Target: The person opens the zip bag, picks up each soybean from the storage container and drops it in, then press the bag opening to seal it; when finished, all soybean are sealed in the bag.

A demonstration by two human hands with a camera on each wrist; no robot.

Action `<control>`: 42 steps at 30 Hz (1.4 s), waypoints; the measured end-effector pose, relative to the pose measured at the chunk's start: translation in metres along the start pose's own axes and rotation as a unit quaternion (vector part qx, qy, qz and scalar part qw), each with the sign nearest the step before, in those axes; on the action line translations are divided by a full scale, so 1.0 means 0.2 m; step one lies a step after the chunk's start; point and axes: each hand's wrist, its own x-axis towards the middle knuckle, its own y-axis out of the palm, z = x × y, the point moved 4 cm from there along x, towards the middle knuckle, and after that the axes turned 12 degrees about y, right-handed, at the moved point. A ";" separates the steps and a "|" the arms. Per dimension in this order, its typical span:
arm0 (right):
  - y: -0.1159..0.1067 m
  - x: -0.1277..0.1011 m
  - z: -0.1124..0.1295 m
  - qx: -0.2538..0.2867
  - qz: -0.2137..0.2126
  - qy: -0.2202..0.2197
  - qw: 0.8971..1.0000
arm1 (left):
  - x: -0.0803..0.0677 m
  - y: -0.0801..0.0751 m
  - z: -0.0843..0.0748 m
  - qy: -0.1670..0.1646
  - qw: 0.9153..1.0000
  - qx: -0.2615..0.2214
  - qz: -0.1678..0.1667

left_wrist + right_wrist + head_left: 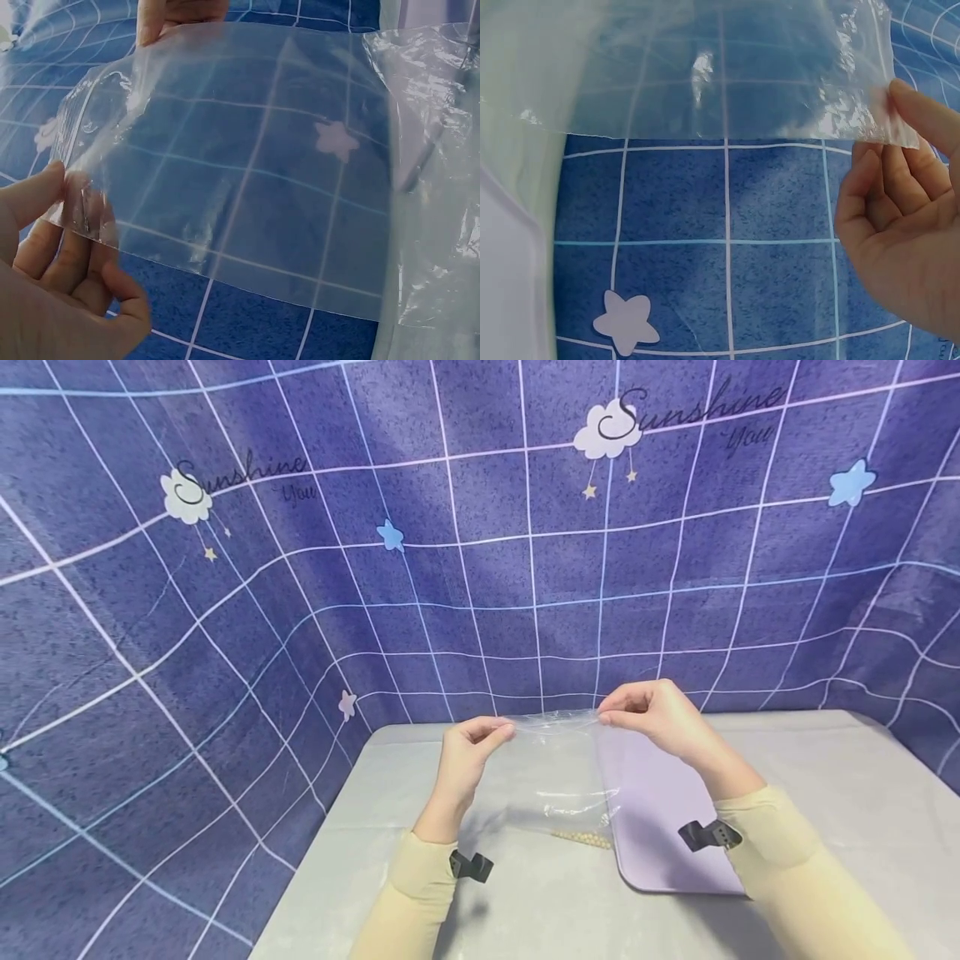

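Observation:
A clear plastic bag (551,768) hangs stretched between both hands, its top edge toward the back of the table. My left hand (467,756) pinches the top left corner between thumb and fingers. At the opposite top corner, my right hand (667,727) has the same kind of pinch. Small round pale-yellow beans (588,839) show along the bag's lower end in the head view. Both wrist views show the bag's see-through film, here (247,165) and here the film (705,82), with fingers gripping its edge.
A pale purple board (652,852) with rounded corners lies on the table under the right forearm, partly behind the bag. The table has a light grey cover (337,877). A blue checked curtain (480,568) with stars and clouds rises behind and along the left.

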 end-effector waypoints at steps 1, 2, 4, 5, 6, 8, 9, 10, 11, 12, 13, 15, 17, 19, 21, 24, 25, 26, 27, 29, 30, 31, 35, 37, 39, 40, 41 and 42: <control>0.00 0.00 0.00 0.003 -0.004 0.000 1.000 | 0.00 0.00 0.00 0.003 1.000 0.003 0.000; 0.00 0.00 -0.01 0.005 -0.009 0.001 1.000 | 0.00 0.00 0.00 0.006 1.000 0.007 -0.001; -0.01 -0.01 -0.01 0.005 -0.022 0.002 1.000 | 0.00 0.00 -0.01 0.012 1.000 0.015 -0.001; -0.01 -0.01 -0.02 0.004 -0.028 0.003 1.000 | 0.00 0.00 -0.01 0.015 1.000 0.018 -0.001; -0.01 -0.01 -0.03 0.003 -0.034 0.005 0.999 | 0.00 0.00 -0.01 0.015 1.000 0.021 0.000; -0.01 -0.01 -0.04 0.008 -0.037 0.012 0.999 | 0.00 0.00 -0.01 0.018 1.000 0.023 0.003; -0.01 -0.02 -0.06 0.014 -0.033 0.018 0.999 | 0.00 0.00 -0.01 0.018 1.000 0.023 0.002; -0.01 -0.02 -0.07 0.023 -0.027 0.025 0.999 | 0.00 0.00 -0.01 0.017 1.000 0.021 0.001; -0.01 -0.02 -0.08 0.032 -0.021 0.032 0.999 | 0.00 -0.01 0.00 0.017 1.000 0.017 -0.001; 0.00 -0.02 -0.10 0.043 -0.015 0.038 0.998 | 0.00 -0.01 0.00 0.016 1.000 0.013 -0.003; 0.00 -0.02 -0.11 0.057 -0.009 0.042 0.997 | 0.00 -0.01 0.00 0.016 1.000 0.012 -0.006; 0.01 -0.03 -0.12 0.078 -0.004 0.040 0.996 | 0.00 -0.02 0.00 0.017 1.000 0.011 -0.010; 0.01 -0.03 -0.13 0.093 -0.007 0.026 0.995 | 0.00 -0.02 0.00 0.017 1.000 0.010 -0.010; 0.01 -0.03 -0.13 0.100 -0.017 0.009 0.995 | 0.00 -0.02 0.00 0.015 1.000 0.013 -0.012; 0.00 -0.03 -0.12 0.098 -0.030 -0.005 0.995 | 0.00 -0.02 0.00 0.010 1.000 0.010 -0.012; 0.00 -0.04 -0.11 0.094 -0.045 -0.015 0.994 | 0.01 -0.02 0.00 0.007 1.000 0.021 -0.005; 0.00 -0.05 -0.11 0.094 -0.045 -0.016 0.994 | 0.02 -0.03 -0.01 0.015 0.999 0.034 0.000; 0.00 -0.05 -0.10 0.097 -0.043 -0.016 0.994 | 0.03 -0.03 -0.02 0.030 0.998 0.054 0.008; 0.01 -0.05 -0.10 0.100 -0.040 -0.016 0.994 | 0.04 -0.03 -0.05 0.051 0.995 0.083 0.019; 0.01 -0.05 -0.10 0.105 -0.036 -0.015 0.994 | 0.08 -0.01 -0.11 0.106 0.981 0.156 0.050; 0.01 -0.05 -0.09 0.105 -0.036 -0.014 0.994 | 0.11 0.02 -0.15 0.136 0.968 0.196 0.072; 0.01 -0.05 -0.09 0.104 -0.038 -0.013 0.994 | 0.13 0.05 -0.20 0.162 0.954 0.233 0.099; 0.00 -0.05 -0.09 0.096 -0.047 -0.016 0.994 | 0.23 0.27 -0.33 0.214 0.881 0.350 0.237; 0.01 -0.05 -0.09 0.096 -0.049 -0.018 0.994 | 0.27 0.38 -0.35 0.210 0.850 0.385 0.293; 0.02 -0.04 -0.08 0.097 -0.049 -0.021 0.994 | 0.29 0.44 -0.34 0.193 0.834 0.402 0.325; 0.02 -0.04 -0.08 0.097 -0.049 -0.023 0.994 | 0.29 0.46 -0.33 0.182 0.833 0.402 0.334; 0.03 -0.04 -0.08 0.098 -0.050 -0.026 0.994 | 0.29 0.47 -0.32 0.170 0.835 0.399 0.339; 0.03 -0.03 -0.07 0.099 -0.048 -0.027 0.994 | 0.30 0.48 -0.31 0.162 0.836 0.397 0.341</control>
